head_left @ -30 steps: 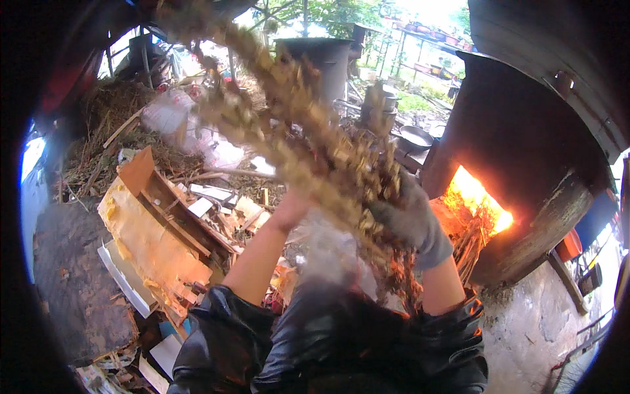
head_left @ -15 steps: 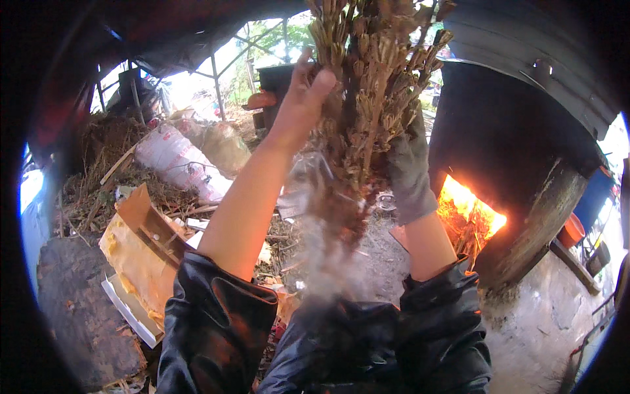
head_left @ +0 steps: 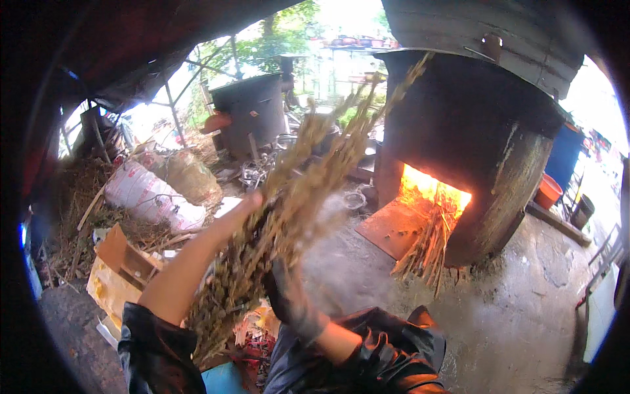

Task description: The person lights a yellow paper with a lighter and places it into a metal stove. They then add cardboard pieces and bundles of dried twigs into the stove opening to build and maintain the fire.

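Observation:
A long bundle of dry brown stalks [head_left: 289,190] slants across the middle, blurred by motion, its lower end near my lap and its upper tips toward the stove. My bare left hand [head_left: 241,211] is against the bundle's left side, closed around it, most of its fingers hidden by the stalks. Lower down, my right hand [head_left: 295,303], in a grey glove, grips the bundle from the right. To the right, flames [head_left: 433,187] fill the square mouth of a large dark round stove [head_left: 459,131]. Thin burning sticks [head_left: 426,246] jut out of that mouth.
A flat reddish plate [head_left: 387,230] lies before the stove mouth. At left are white sacks [head_left: 147,197], a torn cardboard box [head_left: 118,269] and brush heaps. A second dark drum [head_left: 252,108] stands behind. An orange bucket [head_left: 548,192] sits at far right.
The bundle has swung from upright to a slant, and both hands have come lower and to the left with it. The view has turned right, showing more of the stove.

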A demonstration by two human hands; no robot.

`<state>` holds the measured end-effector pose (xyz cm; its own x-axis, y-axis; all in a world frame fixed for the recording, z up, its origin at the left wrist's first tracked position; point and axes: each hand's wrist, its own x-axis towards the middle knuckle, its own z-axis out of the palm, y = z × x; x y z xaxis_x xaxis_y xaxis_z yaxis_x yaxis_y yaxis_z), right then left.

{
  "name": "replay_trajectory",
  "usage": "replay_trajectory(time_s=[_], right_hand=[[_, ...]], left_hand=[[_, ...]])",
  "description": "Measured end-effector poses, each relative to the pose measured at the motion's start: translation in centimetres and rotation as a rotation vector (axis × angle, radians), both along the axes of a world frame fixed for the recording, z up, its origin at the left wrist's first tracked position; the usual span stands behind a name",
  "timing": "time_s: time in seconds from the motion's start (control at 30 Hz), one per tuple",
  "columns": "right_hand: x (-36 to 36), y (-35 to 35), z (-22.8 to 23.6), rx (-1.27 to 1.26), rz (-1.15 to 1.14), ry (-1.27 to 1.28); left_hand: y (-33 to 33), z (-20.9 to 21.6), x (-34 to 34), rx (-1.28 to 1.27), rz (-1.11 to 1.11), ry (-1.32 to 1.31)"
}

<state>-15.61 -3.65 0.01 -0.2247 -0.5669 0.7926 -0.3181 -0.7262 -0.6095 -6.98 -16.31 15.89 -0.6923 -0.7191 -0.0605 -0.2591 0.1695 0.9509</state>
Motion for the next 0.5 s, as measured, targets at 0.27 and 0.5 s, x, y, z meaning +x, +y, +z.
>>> replay_trajectory(time_s=[0.27,0.5], right_hand=[[-2.4,4.9,-3.6,0.537,0.792,-1.31],[-6.2,6.4,-5.5,0.713,0.702,-1.471]], left_hand=[[0.4,-11.7,-5.1,0.347,0.048,-0.179],[-0.2,-14.2,-10.6,0.49,-0.03,-0.293]])
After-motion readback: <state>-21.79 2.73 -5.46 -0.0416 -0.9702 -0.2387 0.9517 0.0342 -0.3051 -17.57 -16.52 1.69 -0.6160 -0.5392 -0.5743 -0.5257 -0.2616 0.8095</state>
